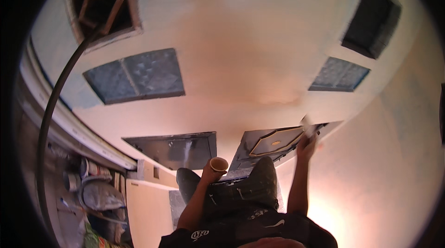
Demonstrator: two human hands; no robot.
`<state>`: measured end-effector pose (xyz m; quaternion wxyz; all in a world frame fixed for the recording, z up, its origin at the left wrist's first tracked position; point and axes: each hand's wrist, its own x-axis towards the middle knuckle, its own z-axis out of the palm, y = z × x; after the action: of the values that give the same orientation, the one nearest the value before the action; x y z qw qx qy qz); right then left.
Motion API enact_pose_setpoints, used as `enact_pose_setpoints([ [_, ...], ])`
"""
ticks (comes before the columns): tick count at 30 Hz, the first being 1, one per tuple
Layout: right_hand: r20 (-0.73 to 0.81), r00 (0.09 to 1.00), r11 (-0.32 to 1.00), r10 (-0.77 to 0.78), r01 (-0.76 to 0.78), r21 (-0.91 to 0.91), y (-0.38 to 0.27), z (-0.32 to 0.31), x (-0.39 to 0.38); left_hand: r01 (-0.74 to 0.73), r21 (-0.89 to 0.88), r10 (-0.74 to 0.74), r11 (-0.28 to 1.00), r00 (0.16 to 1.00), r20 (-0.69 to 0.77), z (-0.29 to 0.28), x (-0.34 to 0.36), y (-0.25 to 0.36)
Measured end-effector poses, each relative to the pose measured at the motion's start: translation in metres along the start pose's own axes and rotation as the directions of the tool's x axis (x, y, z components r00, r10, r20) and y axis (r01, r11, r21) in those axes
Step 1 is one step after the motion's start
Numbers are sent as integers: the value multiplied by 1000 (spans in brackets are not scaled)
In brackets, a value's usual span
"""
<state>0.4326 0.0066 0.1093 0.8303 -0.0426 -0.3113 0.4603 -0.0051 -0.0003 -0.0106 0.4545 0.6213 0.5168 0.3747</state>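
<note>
My left hand (211,174) is wrapped round a small pale cup (219,164), held just in front of my knees. The cup's open top faces up, and what it holds is hard to make out. Farther out to the right, my right hand (307,145) grips a paintbrush (306,124). Its pale head is smeared by motion and lies close to the wall (241,81), beside the upper right corner of a dark panel with gold trim (271,144). Whether the bristles touch the wall, I cannot tell.
Dark glazed panes (139,75) and a framed opening (102,7) break up the wall, with a dark recess (371,18) at far right. A thick hose (51,104) curves down the left. Buckets (95,169) and bags (104,196) crowd the lower left, near a pale wooden board (148,206).
</note>
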Motion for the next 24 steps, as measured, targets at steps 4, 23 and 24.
enact_pose_setpoints([
  [4,-744,600,948,293,-283,145,116,-40,-153,-40,9,40,999,999,17,-4,-3,-1],
  [23,-562,717,616,412,-674,-407,148,-42,-162,16,-120,-7,993,997,81,-9,-10,7],
  [24,-557,731,567,395,-671,-478,146,-34,-159,1,-105,7,994,997,73,-8,-10,4],
])
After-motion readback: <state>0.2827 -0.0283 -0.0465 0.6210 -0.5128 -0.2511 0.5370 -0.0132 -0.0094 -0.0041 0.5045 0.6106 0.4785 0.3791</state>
